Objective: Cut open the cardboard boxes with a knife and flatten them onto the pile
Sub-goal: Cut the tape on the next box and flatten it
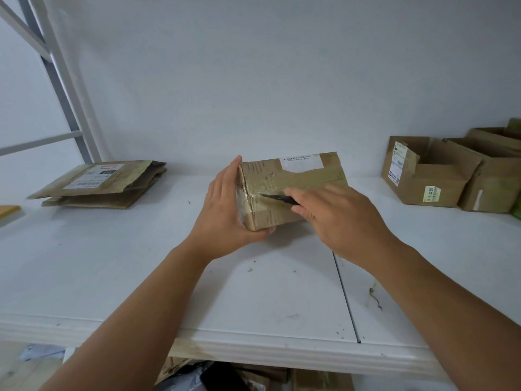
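- Cardboard box (290, 190), taped shut, sits mid-table (141, 263); we judge it light and stiff, its glossy tape slippery.
- Our left hand (225, 210) cups its left end, a sound place to hold.
- Our right hand (335, 218) grips a dark knife (277, 197), tip on the taped seam.
- White label on top, print too small to read.
- Flattened pile (98, 183) lies left; a box (423, 176) on the right shows "4209".

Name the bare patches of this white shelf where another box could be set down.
Free: between the flattened cardboard pile and the taped brown box; also the white shelf front edge. Crowded: right end, open brown boxes.
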